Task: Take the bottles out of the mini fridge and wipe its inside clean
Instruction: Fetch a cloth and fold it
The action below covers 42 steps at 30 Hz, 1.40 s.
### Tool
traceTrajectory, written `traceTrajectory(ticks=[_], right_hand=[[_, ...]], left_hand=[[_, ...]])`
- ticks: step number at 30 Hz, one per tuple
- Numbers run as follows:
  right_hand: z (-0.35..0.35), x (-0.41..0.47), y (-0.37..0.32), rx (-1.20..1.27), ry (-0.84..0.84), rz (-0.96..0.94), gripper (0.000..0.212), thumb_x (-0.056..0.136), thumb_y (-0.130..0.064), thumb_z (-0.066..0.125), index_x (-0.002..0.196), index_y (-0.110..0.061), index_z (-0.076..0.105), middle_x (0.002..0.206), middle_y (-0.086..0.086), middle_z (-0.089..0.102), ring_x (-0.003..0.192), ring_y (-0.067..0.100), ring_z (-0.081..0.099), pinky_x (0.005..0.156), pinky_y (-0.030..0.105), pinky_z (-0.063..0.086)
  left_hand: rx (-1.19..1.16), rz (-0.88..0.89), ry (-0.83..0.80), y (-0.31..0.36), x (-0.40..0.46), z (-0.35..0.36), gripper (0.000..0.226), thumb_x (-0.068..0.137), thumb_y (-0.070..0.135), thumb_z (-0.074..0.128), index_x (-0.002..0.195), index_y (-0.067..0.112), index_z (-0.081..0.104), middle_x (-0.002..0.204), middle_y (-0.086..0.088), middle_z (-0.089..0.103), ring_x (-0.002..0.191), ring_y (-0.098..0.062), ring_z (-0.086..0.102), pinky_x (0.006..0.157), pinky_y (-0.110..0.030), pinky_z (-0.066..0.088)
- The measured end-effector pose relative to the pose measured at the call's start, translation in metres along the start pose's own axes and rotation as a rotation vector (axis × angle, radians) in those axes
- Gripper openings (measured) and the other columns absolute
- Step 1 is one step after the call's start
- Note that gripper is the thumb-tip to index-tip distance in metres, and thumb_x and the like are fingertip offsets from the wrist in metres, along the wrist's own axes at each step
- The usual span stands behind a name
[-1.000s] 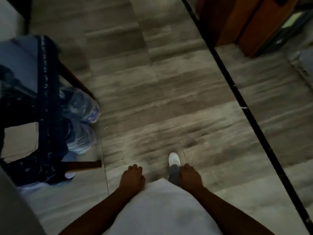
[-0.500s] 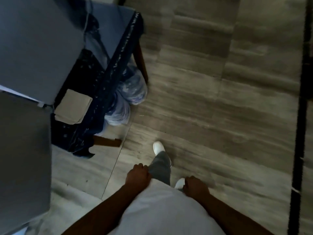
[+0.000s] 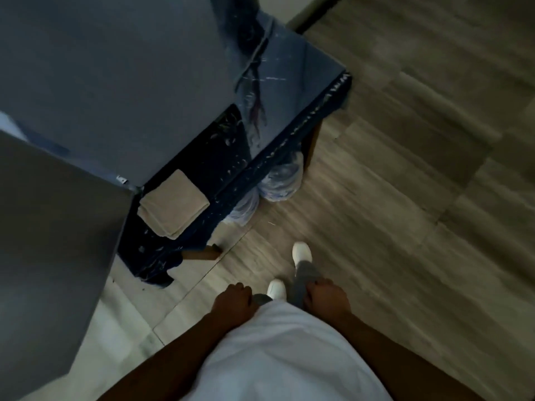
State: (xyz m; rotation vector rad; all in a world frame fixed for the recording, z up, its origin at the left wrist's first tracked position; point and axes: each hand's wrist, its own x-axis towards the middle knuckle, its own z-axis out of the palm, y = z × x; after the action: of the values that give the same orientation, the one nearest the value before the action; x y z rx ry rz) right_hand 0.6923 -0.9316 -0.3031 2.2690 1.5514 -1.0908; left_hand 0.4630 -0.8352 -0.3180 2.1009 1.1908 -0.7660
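The grey mini fridge fills the upper left, seen from above. A grey panel hinged at its near corner stands swung out toward me; the inside and any bottles in it are hidden. A folded beige cloth lies on the dark blue covered table beside the fridge. My left hand and my right hand hang at the hem of my white shirt. Their fingers are curled and nothing is in them.
Two large clear plastic bottles lie on the floor under the table's edge. A wooden table leg sticks out near my white shoes. Grey wood-look floor spreads to the right.
The view has swung left and closer. The fridge, the swung-out panel and the cloth now fill the left side, and my feet have stepped forward. Both hands stay at my waist.
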Motion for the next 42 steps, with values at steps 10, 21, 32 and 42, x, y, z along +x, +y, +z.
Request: traceTrajectory(ticks=[10,21,32,42], right_hand=[[-0.073,0.122,-0.007,-0.337,-0.214,-0.299,0.035,0.101,-0.04,0.042,0.12,-0.019,0.062,0.116,0.007,0.069,0.105,0.028,0.067,0.086,0.033,0.05],[-0.106,0.174,-0.095,-0.422,-0.311,-0.398,0.031,0.09,-0.04,0.048,0.111,-0.029,0.069,0.119,0.001,0.069,0.105,0.022,0.064,0.085,0.029,0.049],[-0.164,0.208,-0.235,-0.271,0.196,-1.003,0.038,0.08,-0.034,0.069,0.114,-0.021,0.062,0.117,0.007,0.063,0.102,0.028,0.06,0.082,0.037,0.051],[-0.16,0.248,-0.263,-0.662,0.031,-1.08,0.058,0.07,-0.038,0.077,0.124,-0.037,0.057,0.139,0.004,0.052,0.129,0.03,0.047,0.096,0.047,0.044]], left_hand=[[-0.186,-0.378,0.116,0.002,0.02,-0.053,0.047,0.102,0.039,0.033,0.138,0.012,0.048,0.134,-0.012,0.055,0.122,-0.029,0.05,0.093,-0.04,0.045],[-0.458,-0.431,-0.023,-0.055,0.004,-0.055,0.045,0.102,0.041,0.035,0.126,0.01,0.057,0.13,-0.013,0.059,0.119,-0.032,0.055,0.098,-0.043,0.046],[-0.422,-0.488,0.793,-0.111,0.008,-0.122,0.045,0.083,0.034,0.066,0.125,0.021,0.061,0.131,-0.007,0.061,0.12,-0.031,0.058,0.094,-0.044,0.052],[-0.365,-0.646,0.585,-0.118,0.037,-0.142,0.058,0.077,0.018,0.075,0.132,0.025,0.058,0.142,-0.007,0.054,0.125,-0.037,0.053,0.1,-0.05,0.047]])
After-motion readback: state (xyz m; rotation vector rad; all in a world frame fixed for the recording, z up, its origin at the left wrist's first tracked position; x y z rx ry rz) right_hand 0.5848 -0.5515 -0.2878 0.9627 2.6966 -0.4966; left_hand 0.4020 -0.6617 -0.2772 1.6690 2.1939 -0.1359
